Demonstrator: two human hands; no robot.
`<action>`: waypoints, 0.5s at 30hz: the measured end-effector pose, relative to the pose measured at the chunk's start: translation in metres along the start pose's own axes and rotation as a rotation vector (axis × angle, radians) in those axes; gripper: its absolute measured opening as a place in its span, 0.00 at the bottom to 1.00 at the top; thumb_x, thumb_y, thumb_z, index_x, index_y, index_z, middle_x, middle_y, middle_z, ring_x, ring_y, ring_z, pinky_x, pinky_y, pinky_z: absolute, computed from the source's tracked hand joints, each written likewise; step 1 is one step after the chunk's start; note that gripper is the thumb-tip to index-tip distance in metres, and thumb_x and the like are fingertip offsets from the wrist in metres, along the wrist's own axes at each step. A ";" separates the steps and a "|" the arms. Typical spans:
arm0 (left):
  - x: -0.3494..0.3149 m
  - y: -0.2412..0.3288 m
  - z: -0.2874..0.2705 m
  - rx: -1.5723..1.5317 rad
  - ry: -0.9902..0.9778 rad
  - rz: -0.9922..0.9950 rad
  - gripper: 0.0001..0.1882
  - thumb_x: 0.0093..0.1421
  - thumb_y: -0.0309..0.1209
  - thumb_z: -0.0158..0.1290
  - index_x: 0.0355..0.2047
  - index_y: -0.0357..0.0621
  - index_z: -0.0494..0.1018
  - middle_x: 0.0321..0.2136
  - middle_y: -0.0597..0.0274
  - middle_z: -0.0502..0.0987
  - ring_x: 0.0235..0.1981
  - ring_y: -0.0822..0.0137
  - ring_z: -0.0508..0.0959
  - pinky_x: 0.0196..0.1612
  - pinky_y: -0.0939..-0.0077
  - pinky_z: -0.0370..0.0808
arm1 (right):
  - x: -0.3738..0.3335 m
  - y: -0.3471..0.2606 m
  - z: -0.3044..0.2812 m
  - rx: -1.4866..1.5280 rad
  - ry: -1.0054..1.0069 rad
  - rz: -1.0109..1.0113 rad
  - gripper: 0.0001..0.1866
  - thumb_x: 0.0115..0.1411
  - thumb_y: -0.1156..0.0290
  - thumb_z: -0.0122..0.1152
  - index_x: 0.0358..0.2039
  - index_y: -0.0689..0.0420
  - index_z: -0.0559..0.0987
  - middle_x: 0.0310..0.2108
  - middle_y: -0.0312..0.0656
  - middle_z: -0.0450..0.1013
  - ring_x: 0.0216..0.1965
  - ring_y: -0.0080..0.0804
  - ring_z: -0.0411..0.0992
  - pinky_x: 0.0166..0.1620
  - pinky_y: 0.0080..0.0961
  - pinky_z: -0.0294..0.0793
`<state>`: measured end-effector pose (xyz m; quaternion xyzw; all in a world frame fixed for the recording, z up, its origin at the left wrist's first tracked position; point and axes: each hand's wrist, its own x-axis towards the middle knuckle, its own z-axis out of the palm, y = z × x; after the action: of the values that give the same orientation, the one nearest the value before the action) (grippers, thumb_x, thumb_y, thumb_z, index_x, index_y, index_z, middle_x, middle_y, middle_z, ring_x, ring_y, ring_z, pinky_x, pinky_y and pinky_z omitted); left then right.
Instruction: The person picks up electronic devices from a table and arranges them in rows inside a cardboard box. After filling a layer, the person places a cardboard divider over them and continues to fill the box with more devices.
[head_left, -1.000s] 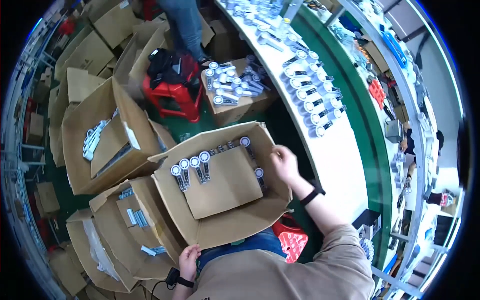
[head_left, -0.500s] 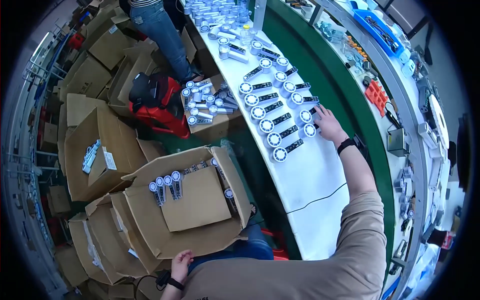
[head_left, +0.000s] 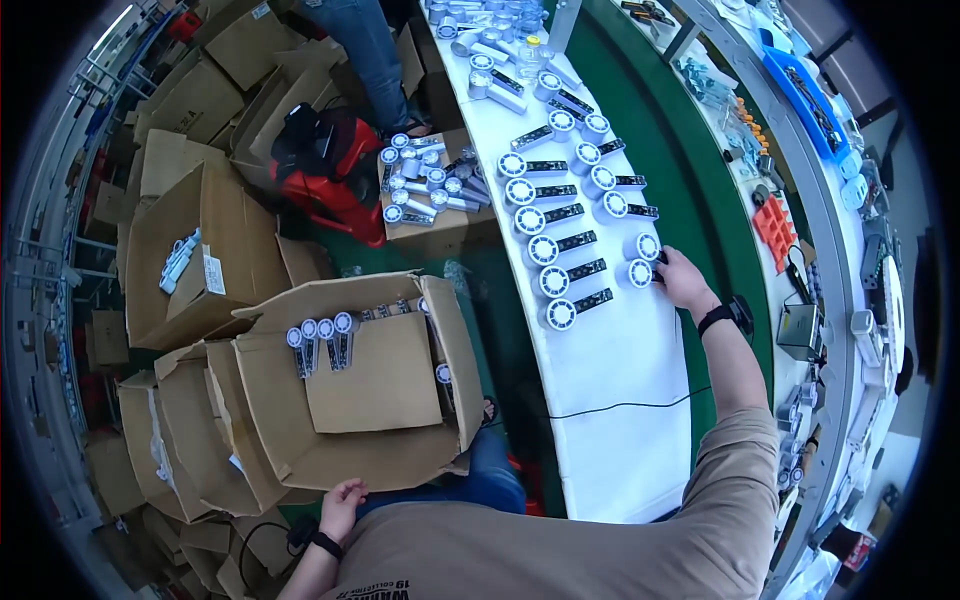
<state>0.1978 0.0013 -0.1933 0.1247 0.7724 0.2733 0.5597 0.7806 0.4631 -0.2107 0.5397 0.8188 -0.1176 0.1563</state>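
Note:
Handheld fan pieces with round white slotted heads and dark circuit boards along their handles lie in two columns on the white table (head_left: 620,400). At the near end of the right column, my right hand (head_left: 686,282) closes on the handle ends of two of them, the upper fan (head_left: 648,247) and the lower fan (head_left: 640,273). Its fingertips are partly hidden. My left hand (head_left: 343,500) hangs by the near edge of a big cardboard box (head_left: 370,460), fingers loosely bent, with nothing visible in it. Inside that box, several fans (head_left: 326,330) stand beside a cardboard sheet (head_left: 375,375).
A black cable (head_left: 620,410) crosses the table. More cardboard boxes (head_left: 165,280) stand at the left. Near a red stool (head_left: 345,190), a carton (head_left: 440,235) bears a heap of white fan parts. A person's legs (head_left: 365,60) show beyond. Tools and an orange rack (head_left: 773,235) line the right-hand shelf.
My right hand has drawn back and its fingers have closed in. The upper of the two nearest fans has shifted toward me and to the right, away from its column.

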 end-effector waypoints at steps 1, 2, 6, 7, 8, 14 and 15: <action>0.002 -0.001 -0.003 0.006 -0.002 -0.006 0.10 0.63 0.26 0.47 0.43 0.36 0.72 0.37 0.60 0.77 0.38 0.71 0.76 0.42 0.80 0.72 | -0.010 -0.001 0.005 0.018 0.048 0.058 0.17 0.51 0.69 0.62 0.41 0.63 0.78 0.58 0.55 0.60 0.57 0.48 0.61 0.60 0.33 0.62; 0.003 0.000 -0.006 -0.001 0.008 -0.019 0.10 0.63 0.26 0.47 0.43 0.36 0.72 0.37 0.60 0.77 0.38 0.71 0.76 0.42 0.80 0.72 | -0.023 -0.004 0.003 0.028 0.063 0.129 0.18 0.52 0.69 0.62 0.42 0.64 0.77 0.57 0.56 0.60 0.57 0.49 0.61 0.60 0.34 0.62; 0.008 0.011 -0.024 0.024 -0.061 0.012 0.10 0.63 0.26 0.48 0.43 0.36 0.72 0.38 0.62 0.77 0.37 0.73 0.75 0.43 0.81 0.71 | -0.081 -0.034 0.000 0.285 0.244 0.316 0.19 0.53 0.69 0.62 0.43 0.67 0.76 0.56 0.61 0.60 0.54 0.53 0.64 0.57 0.36 0.64; 0.011 0.009 -0.031 0.011 -0.046 0.003 0.10 0.63 0.26 0.48 0.43 0.36 0.72 0.38 0.62 0.77 0.37 0.73 0.75 0.43 0.81 0.71 | -0.096 -0.050 -0.003 0.374 0.291 0.373 0.19 0.53 0.69 0.62 0.43 0.67 0.76 0.56 0.61 0.61 0.53 0.53 0.65 0.56 0.36 0.65; 0.016 0.007 -0.037 -0.025 -0.082 0.034 0.10 0.63 0.26 0.47 0.43 0.36 0.72 0.39 0.62 0.77 0.38 0.73 0.75 0.43 0.81 0.71 | -0.106 -0.078 -0.012 0.461 0.319 0.381 0.19 0.53 0.69 0.62 0.42 0.67 0.76 0.55 0.60 0.62 0.53 0.51 0.66 0.55 0.36 0.66; 0.015 0.001 -0.097 -0.154 -0.156 0.089 0.10 0.64 0.25 0.47 0.43 0.37 0.72 0.39 0.62 0.77 0.39 0.73 0.76 0.43 0.80 0.72 | -0.117 -0.354 -0.073 0.803 0.226 0.161 0.12 0.53 0.72 0.62 0.27 0.70 0.74 0.37 0.46 0.67 0.35 0.35 0.70 0.37 0.27 0.69; 0.013 -0.001 -0.112 -0.161 -0.159 0.097 0.10 0.64 0.25 0.47 0.44 0.37 0.72 0.39 0.62 0.77 0.40 0.73 0.76 0.44 0.80 0.72 | -0.105 -0.399 -0.070 0.874 0.160 0.123 0.12 0.54 0.72 0.62 0.27 0.70 0.74 0.35 0.45 0.66 0.33 0.34 0.69 0.36 0.27 0.69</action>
<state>0.0890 -0.0241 -0.1791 0.1378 0.6940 0.3505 0.6136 0.4429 0.2444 -0.0960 0.6101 0.6681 -0.4011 -0.1435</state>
